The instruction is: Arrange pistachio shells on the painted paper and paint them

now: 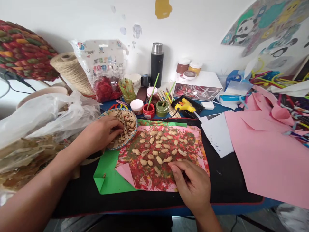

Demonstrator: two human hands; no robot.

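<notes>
My left hand reaches into a round basket of peanuts and shells. Its fingers are curled together, and what they hold, if anything, is hidden. My right hand is at the lower right of a pink sheet smeared with red and green paint. Thumb and index finger are pinched together there, and I cannot make out what is between them. Several whole peanuts lie spread over the painted sheet. Beneath it is a green sheet with a curled corner.
Open paint jars with brushes stand behind the sheets, beside a yellow glue gun. A black thermos stands by the wall. Plastic bags crowd the left; pink paper covers the right. A twine spool stands at back left.
</notes>
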